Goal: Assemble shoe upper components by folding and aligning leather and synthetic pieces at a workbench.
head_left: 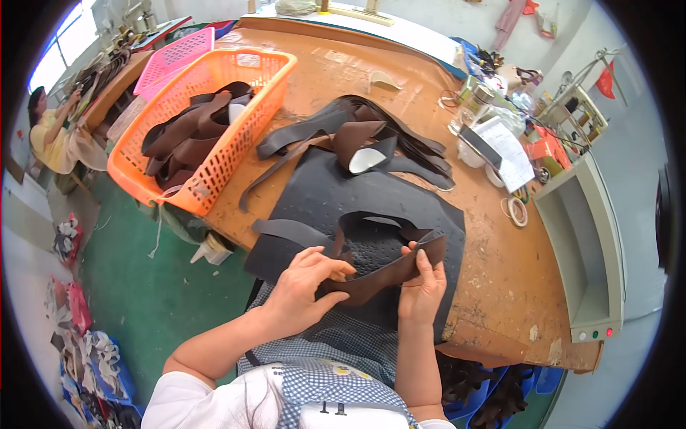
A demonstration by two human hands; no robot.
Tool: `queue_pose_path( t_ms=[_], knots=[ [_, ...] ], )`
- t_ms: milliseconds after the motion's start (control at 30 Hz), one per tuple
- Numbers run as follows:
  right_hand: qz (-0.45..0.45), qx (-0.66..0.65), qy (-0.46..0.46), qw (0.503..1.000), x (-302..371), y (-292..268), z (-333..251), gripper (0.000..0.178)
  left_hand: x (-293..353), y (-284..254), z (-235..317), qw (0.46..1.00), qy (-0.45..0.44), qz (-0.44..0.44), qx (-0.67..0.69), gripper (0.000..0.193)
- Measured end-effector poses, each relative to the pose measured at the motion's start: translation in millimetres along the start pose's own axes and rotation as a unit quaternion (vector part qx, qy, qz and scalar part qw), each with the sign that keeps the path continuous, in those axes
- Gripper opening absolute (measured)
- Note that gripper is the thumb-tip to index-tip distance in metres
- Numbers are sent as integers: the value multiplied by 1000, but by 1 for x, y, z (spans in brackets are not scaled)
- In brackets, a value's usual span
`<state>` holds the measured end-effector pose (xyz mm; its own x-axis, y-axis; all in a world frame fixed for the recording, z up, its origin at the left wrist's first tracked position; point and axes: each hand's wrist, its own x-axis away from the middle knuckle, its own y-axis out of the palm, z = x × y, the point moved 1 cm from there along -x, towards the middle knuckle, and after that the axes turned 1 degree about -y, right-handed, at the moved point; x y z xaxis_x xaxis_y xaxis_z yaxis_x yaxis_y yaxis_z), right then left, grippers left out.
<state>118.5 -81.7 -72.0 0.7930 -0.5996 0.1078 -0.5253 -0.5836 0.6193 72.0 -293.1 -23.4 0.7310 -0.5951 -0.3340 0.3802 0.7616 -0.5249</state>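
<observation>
Between my hands a dark brown leather-like strip [379,281] is bent into a loop above a black perforated mat [400,189]. My right hand [421,286] pinches the strip's right end between thumb and fingers. At the strip's left part, my left hand [306,287] is closed on it with thumb and bent fingers. Left of that hand a grey-black strip end [293,232] lies across the mat. Farther back, a pile of long dark strips [421,146] rests on the table, with a brown piece [351,141] curled over a white patch [366,160].
An orange basket [246,139] full of brown strips [194,136] stands at the table's left edge, a pink basket [171,61] behind it. At right are a phone [480,146], papers [509,154], tape rolls [517,211] and a grey metal housing [582,243]. Another person [53,136] sits far left.
</observation>
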Motion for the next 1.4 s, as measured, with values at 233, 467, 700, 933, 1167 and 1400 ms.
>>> queue_pose_path(
  t_ms=[233,467,700,933,1167,1400],
  knots=[
    [2,0,-1,1000,1,1,-1,25,2,1,-4,1000,-3,-9,0,34],
    [-2,4,-3,1000,1,0,2,24,3,2,-4,1000,-5,-6,-6,35],
    [-3,3,-2,1000,1,0,2,24,3,2,-5,1000,-6,2,-7,35],
    [-35,-7,0,999,1,-2,0,26,3,3,-6,1000,-7,-2,11,37],
    [-144,-276,131,941,-1,-11,0,37,-4,-3,3,981,-115,-13,157,38],
    [-177,-209,149,950,1,-3,0,38,-4,0,0,979,-113,-33,168,39]
  ],
)
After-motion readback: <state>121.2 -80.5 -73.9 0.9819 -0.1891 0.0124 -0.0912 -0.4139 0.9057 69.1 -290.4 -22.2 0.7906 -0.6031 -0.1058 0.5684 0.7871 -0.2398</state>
